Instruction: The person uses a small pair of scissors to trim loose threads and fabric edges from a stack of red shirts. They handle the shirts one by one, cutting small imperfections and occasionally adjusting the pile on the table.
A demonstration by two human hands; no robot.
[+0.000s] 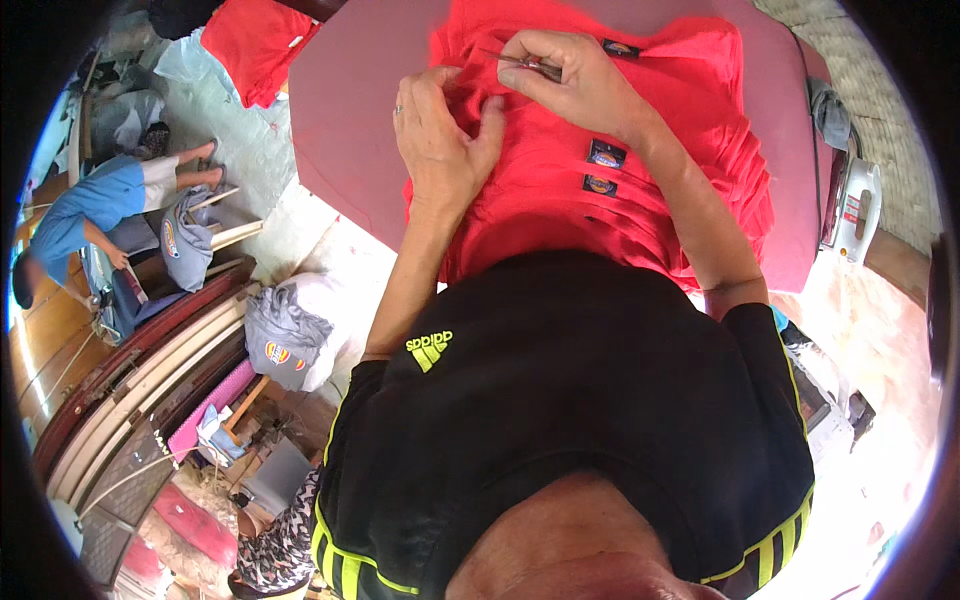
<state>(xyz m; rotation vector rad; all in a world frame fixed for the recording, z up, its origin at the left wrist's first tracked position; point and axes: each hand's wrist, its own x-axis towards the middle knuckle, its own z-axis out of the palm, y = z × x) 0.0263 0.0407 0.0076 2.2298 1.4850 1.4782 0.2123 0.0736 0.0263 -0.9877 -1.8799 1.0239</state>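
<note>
Several red shirts (510, 215) lie overlapped across a pink-covered table (350, 120). Dark rectangular labels (606, 154) show on them. My left hand (440, 140) rests on the top red shirt, thumb and fingers curled round a raised fold; the fingertips are partly hidden. Beside it, to the right, my right hand (575, 85) is closed round a small pointed metal tool (545, 70). Its thin tip points left, just above the cloth near my left fingers. The grip covers much of the tool, so its exact kind is unclear.
A white iron (857, 212) stands past the table's right edge, near a grey cloth (829, 115). More red cloth (255, 45) lies at the far left. Grey garments (288, 330) are heaped on the left. Another person in blue (95, 205) bends over grey cloth there.
</note>
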